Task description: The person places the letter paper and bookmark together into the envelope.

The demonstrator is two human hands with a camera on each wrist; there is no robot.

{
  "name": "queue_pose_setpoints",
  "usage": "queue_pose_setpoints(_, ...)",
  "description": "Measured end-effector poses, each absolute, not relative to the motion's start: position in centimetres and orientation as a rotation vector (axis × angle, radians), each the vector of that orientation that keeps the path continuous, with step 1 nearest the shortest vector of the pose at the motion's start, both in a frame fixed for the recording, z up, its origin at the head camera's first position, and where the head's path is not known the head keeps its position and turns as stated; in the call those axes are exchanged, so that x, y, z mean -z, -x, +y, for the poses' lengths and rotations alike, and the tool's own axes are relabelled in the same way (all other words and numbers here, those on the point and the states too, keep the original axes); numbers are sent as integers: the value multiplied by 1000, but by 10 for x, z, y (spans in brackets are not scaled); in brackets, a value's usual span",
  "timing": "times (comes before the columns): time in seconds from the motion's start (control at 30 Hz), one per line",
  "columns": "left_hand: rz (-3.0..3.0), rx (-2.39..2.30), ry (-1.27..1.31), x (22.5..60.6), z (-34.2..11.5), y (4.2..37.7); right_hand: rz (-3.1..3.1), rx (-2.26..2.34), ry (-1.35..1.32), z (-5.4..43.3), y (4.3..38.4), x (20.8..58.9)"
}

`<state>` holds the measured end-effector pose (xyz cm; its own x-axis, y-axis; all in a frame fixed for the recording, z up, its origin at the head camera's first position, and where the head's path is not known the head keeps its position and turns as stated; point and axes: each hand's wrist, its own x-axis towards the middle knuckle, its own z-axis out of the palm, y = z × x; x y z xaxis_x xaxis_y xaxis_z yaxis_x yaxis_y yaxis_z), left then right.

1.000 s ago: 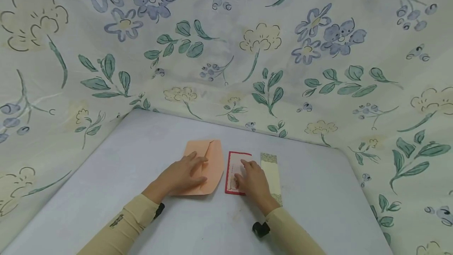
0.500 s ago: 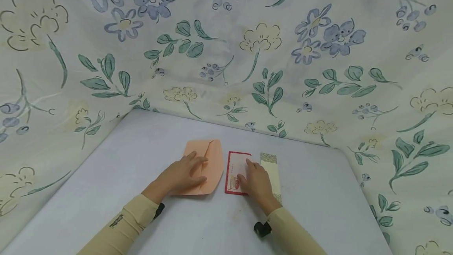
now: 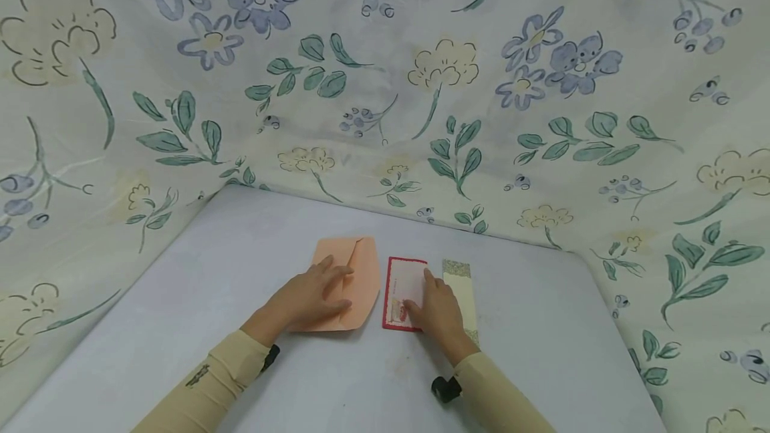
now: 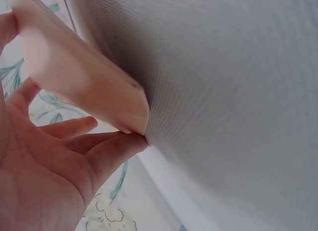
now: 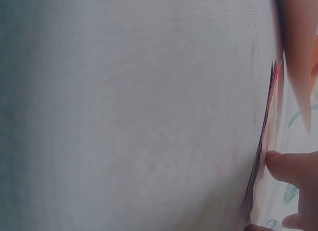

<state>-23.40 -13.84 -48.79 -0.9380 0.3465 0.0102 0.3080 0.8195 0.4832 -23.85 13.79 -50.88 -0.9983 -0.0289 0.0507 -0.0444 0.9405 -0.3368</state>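
Here, spread left grip [image 3: 309, 294] touches envelope [image 3: 362, 286], spread right grip [image 3: 439, 311] overlapping card [image 3: 406, 282] and strip [image 3: 466, 294].

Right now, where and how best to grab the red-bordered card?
I'd pinch the right edge of the red-bordered card, coming from the right: it's thin and lies near-flat, so an edge likely gives the best purchase. The right hand is at that side; the peach envelope sits close on the left.

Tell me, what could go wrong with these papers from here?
The red-bordered white rectangular card could bend or slide where the right fingers touch it. They might also nudge the cream paper strip with speckled ends nearby. The peach paper envelope could crease if the left fingers resting on it press harder.
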Motion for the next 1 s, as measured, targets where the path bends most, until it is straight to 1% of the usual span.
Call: queue_pose_setpoints(1.0,2915,-781,-525,488,-140,232,-3065,-802,62,137,240,509)
